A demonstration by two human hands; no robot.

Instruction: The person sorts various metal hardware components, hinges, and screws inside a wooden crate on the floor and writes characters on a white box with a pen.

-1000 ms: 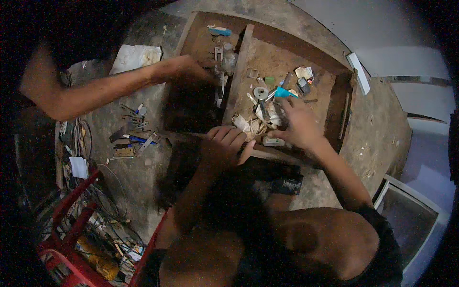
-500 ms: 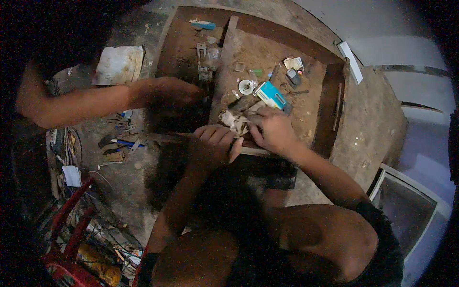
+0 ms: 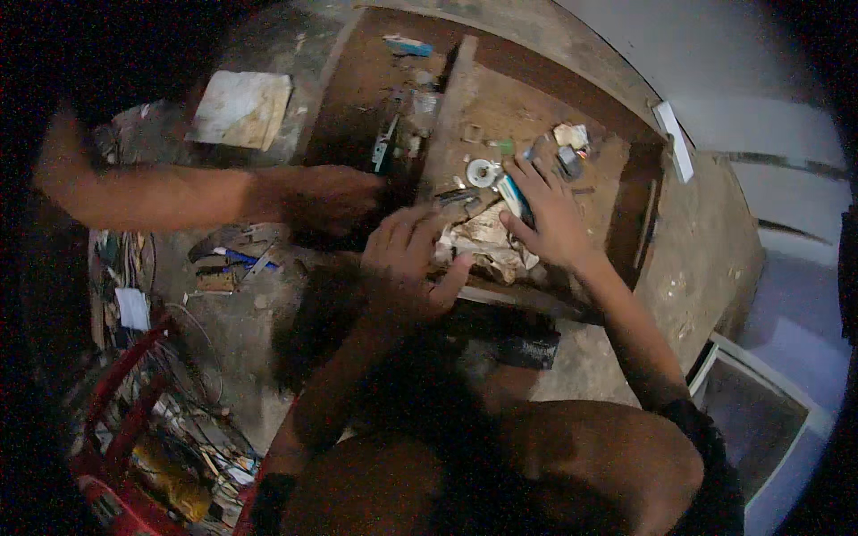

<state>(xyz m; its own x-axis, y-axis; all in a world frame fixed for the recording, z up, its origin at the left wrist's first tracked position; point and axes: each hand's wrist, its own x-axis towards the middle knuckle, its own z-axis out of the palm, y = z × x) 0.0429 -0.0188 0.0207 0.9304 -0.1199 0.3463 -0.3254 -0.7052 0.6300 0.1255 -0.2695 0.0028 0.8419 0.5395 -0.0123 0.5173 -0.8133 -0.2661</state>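
1. Here the wad of crumpled paper scraps [image 3: 487, 246] lies at the near edge of a shallow wooden drawer [image 3: 626, 219] set on the worn tabletop [image 3: 706, 259], between the person's two hands.
2. The left hand [image 3: 407, 263] rests against the wad's left side, fingers [image 3: 420, 234] loosely curled over it and thumb pressed to its edge; it touches rather than clamps, and whether anything is pinched underneath I cannot tell.
3. The right hand [image 3: 550, 219] lies flat and spread over the wad's right side, fingers released, with a small blue-and-white box [image 3: 513, 198] partly under its index finger.
4. Judging by its creases, the paper is light, soft and easily torn. It likely gives under pressure, so gathering it from both sides at the bulk, not by a loose corner, seems safest.
5. Small parts lie just beyond: a white round reel [image 3: 483, 171] and a few pale scraps [image 3: 570, 136] near the far wall. These look rigid and light, prone to scatter if the wad is dragged.
6. Another person's hand [image 3: 331, 198] reaches into the dark left compartment, apart from the wad.
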